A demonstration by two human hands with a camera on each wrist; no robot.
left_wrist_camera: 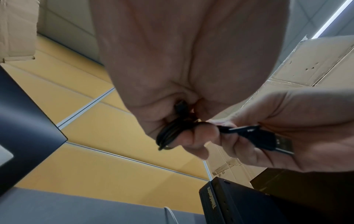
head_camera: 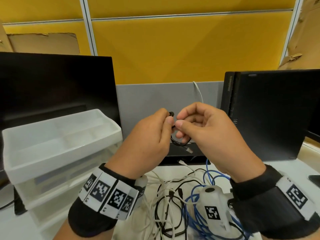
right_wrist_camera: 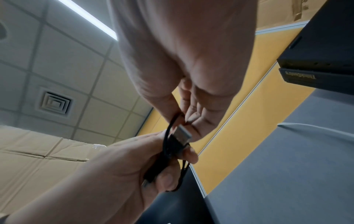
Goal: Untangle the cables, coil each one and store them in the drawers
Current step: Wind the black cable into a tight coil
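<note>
Observed: both hands are raised together in front of the grey partition, to the right of the white drawer unit (head_camera: 52, 146) and level with its top tray.

The left hand (head_camera: 147, 141) has its fingers curled round a small bundle of black cable (left_wrist_camera: 170, 133), several loops packed side by side in the fist.

The right hand (head_camera: 209, 134) is just to the right of that bundle, fingertips touching it, and pinches the cable's USB plug (left_wrist_camera: 275, 141) between thumb and fingers. The plug's long axis runs away from the coil toward the right palm.

Judgement: the right hand is the working one, and the free end must wrap or tuck into the coil.

The remaining tangle of cables (head_camera: 174, 205) lies on the desk below the wrists, right of the drawer unit.
</note>
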